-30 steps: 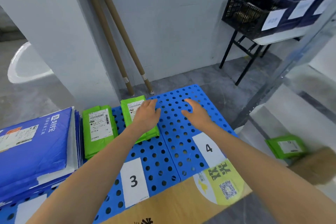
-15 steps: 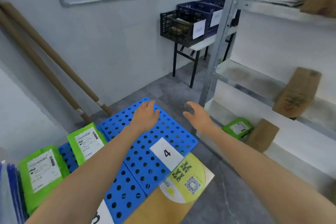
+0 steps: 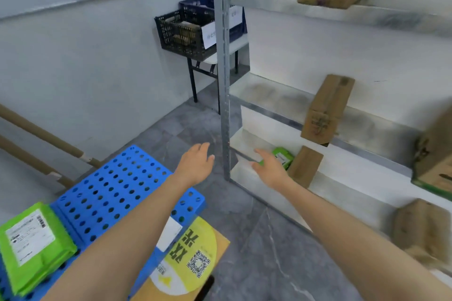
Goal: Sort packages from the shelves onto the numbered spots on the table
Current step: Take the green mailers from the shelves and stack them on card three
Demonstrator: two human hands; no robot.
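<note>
Grey floor separated the table (image 3: 221, 248) from a tall metal shelf rack (image 3: 223, 68). On the shelves stood five brown cardboard packages (image 3: 326, 107) and one green plastic package (image 3: 285, 154), which lay on the lowest shelf beside a brown one. A second green package (image 3: 31, 244) lay on the blue perforated board (image 3: 117, 193) of the table. Both hands were empty, fingers loosely spread. The left hand (image 3: 195, 164) hung above the floor near the board's corner. The right hand (image 3: 269, 168) was stretched toward the shelf's green package and partly covered it; whether it touched, I could not tell.
</note>
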